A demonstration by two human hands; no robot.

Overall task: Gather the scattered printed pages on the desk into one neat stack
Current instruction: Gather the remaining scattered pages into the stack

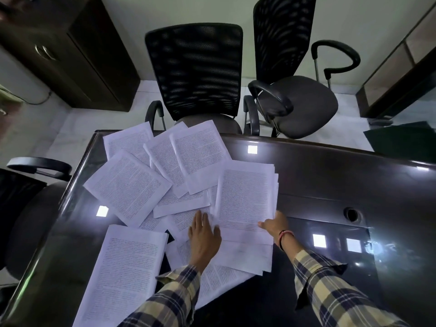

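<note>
Dark and glossy, the desk [330, 185] mirrors square ceiling lights, and from my remote view it fills the lower frame, with two mesh-backed office chairs [195, 72] standing beyond its far edge on a pale tiled floor. Printed pages [165, 166] lie scattered over the desk's left half, fanned at differing angles and overlapping one another. I see one sheet [128, 186] toward the left turned diagonally, its long axis running from upper left to lower right. A thicker pile [122, 272] sits at the near left, its long axis running roughly away from me and leaning a little to the right at the far end.

My left hand [204, 234] lies flat on the overlapping sheets near the middle, fingers straight and spread slightly, pressing down and gripping nothing. My right hand [274, 226] pinches the near right corner of a partly gathered bundle [246, 199], thumb on top, the other fingers hidden beneath the paper. That bundle stands nearly upright in the frame, its long axis pointing away from me; its right-hand edges are uneven, the sheets stepped rather than flush. More loose sheets [245, 256] lie under it on the near side. Both sleeves are plaid, and a thread band circles the right wrist.
</note>
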